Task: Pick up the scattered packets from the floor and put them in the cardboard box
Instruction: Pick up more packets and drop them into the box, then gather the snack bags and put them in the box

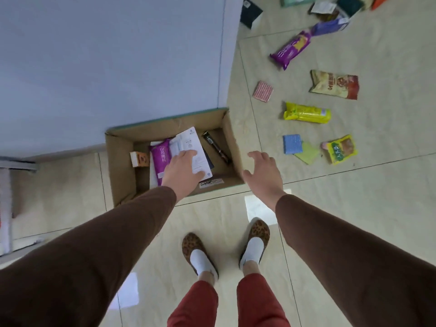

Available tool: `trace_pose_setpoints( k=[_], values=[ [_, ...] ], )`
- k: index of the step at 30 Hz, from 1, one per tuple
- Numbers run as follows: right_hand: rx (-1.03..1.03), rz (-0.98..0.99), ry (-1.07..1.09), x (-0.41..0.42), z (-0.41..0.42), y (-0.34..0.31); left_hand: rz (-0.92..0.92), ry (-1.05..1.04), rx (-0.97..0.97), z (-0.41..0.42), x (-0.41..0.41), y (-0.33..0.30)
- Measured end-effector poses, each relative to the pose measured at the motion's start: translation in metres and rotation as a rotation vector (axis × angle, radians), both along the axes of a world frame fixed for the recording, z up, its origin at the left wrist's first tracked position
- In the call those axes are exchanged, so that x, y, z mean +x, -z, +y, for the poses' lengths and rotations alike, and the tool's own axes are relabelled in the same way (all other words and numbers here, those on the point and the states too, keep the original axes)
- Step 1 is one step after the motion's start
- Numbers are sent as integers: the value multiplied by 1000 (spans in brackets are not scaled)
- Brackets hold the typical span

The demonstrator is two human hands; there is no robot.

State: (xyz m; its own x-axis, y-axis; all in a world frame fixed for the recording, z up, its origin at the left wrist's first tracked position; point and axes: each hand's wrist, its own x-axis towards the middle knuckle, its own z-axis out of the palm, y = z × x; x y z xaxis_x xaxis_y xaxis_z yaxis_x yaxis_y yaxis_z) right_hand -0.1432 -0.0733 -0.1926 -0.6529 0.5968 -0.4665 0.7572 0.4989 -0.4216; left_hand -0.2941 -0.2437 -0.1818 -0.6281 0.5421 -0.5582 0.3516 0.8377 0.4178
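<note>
Cardboard box (119, 166), against the wall: holds a purple packet (161, 159), a white packet (188, 142), a small orange carton (139, 159), a dark slim item (215, 147).
Left hand (182, 171): over the box, fingers straight, on or just above the white packet; contact unclear.
Right hand (264, 172): spread, holding nothing, beside the box rim.
Floor (377, 197), outstanding: yellow packet (306, 112), blue packet (292, 144), long purple packet (291, 49), about 10 in view. Task judged under half done.

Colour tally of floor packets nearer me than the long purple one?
pink packet: 1
yellow-and-red packet: 1
yellow packets: 2
blue packet: 1
green packet: 1
Total: 6
</note>
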Motion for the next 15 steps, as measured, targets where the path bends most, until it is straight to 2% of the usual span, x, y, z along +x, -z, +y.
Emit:
trace_pose_setpoints(
  k=[8,15],
  values=[
    [49,29,176,114,93,-31,57,197,33,115,82,-38],
    [38,41,243,231,196,-40,45,232,7,232,180,-50]
  ],
)
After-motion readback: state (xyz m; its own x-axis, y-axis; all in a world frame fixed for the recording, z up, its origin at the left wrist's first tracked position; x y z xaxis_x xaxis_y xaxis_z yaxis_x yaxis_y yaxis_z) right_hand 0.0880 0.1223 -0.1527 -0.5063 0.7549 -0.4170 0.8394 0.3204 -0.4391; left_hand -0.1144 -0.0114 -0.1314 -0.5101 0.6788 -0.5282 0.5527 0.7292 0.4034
